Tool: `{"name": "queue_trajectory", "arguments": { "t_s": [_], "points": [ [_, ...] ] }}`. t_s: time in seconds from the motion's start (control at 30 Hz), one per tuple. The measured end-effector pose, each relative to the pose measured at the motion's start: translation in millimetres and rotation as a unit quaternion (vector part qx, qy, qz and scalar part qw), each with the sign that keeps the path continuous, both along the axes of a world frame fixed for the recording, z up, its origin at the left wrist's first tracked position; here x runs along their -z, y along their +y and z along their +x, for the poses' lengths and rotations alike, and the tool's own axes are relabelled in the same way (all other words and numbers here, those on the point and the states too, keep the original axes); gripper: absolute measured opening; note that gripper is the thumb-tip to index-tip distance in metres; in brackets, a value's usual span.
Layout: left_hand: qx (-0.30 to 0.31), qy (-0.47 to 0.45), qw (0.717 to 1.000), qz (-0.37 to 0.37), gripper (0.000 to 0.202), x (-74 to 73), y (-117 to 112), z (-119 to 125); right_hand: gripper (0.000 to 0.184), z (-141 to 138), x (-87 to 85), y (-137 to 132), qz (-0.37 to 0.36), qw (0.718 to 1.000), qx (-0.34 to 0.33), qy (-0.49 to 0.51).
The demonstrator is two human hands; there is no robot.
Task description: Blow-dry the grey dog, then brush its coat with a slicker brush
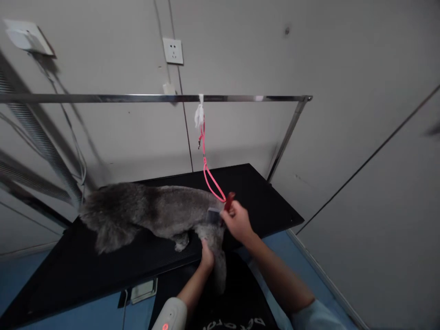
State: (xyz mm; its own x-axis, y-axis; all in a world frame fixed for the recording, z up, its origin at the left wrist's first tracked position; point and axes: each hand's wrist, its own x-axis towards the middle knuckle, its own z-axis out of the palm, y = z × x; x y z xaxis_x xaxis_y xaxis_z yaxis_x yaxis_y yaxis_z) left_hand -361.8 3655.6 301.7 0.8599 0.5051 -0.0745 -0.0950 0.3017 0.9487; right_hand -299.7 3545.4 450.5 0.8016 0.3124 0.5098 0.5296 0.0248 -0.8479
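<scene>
A grey fluffy dog [151,213] stands on a black grooming table [268,197], its hindquarters toward me. My right hand [238,222] is closed round the red handle of a slicker brush [217,213], whose head rests against the dog's rump. My left hand [207,256] is wrapped round the dog's hind leg, which hangs past the table's front edge. A pink leash [208,176] hangs from the overhead bar and loops down beside the brush.
A steel grooming bar [137,98] spans above the table on an angled post [287,137]. A wall socket [173,50] and cables sit on the grey wall behind. A ribbed hose [41,142] runs at the left. Blue floor surrounds the table.
</scene>
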Motion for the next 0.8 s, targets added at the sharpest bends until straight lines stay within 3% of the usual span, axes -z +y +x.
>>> {"name": "queue_trajectory", "arguments": {
  "t_s": [0.07, 0.1, 0.2, 0.23, 0.33, 0.37, 0.43, 0.5, 0.53, 0.6, 0.67, 0.73, 0.8],
  "points": [
    [-0.047, -0.048, 0.993, 0.092, 0.071, 5.9, 0.5, 1.6, 0.008, 3.0, -2.1, 2.6, -0.047, 0.997, -0.067, -0.004],
    [-0.065, -0.070, 0.986, 0.136, 0.070, 8.4, 0.2, 2.3, 0.008, 4.2, -3.1, 3.3, -0.048, 0.997, -0.062, 0.003],
    [-0.070, -0.092, 0.972, 0.206, 0.070, 12.7, -1.8, 4.0, 0.013, 4.4, -5.5, 3.9, 0.008, 0.998, 0.061, 0.009],
    [-0.054, -0.093, 0.972, 0.210, 0.069, 13.1, -1.4, 4.6, 0.015, 3.3, -5.3, 4.3, 0.005, 0.998, 0.059, -0.005],
    [-0.009, -0.088, 0.975, 0.205, 0.066, 11.6, 10.1, 5.4, 0.012, 4.2, -2.6, 5.4, -0.050, 0.996, -0.067, -0.020],
    [-0.004, -0.080, 0.977, 0.200, 0.065, 9.8, 18.7, 5.4, 0.013, 8.3, -2.5, 4.1, -0.038, 0.996, -0.076, -0.001],
    [0.002, -0.054, 0.983, 0.175, 0.060, 3.3, 41.9, 6.1, 0.015, 22.8, -5.8, -4.0, 0.043, 0.998, 0.009, 0.047],
    [0.016, -0.024, 0.993, 0.115, 0.053, -7.3, 68.2, 8.4, 0.018, 39.7, -13.0, -17.8, 0.131, 0.982, 0.112, 0.075],
    [0.014, -0.013, 0.997, 0.075, 0.050, -13.8, 80.1, 10.4, 0.021, 46.2, -16.8, -24.6, 0.155, 0.977, 0.121, 0.081],
    [0.015, 0.019, 0.999, 0.022, 0.043, -27.5, 97.5, 15.3, 0.032, 51.4, -21.4, -32.1, 0.176, 0.980, 0.028, 0.094],
    [0.029, 0.045, 0.999, 0.002, 0.036, -40.7, 105.2, 20.2, 0.058, 44.3, -16.2, -26.4, 0.176, 0.970, -0.142, 0.093],
    [0.047, 0.054, 0.997, -0.018, 0.031, -51.9, 105.7, 23.4, 0.092, 26.0, 4.0, -7.6, 0.158, 0.943, -0.283, 0.072],
    [0.064, 0.061, 0.995, -0.042, 0.028, -60.9, 103.3, 24.5, 0.104, -2.2, 39.9, 16.8, 0.124, 0.935, -0.325, 0.069]
  ]
}}
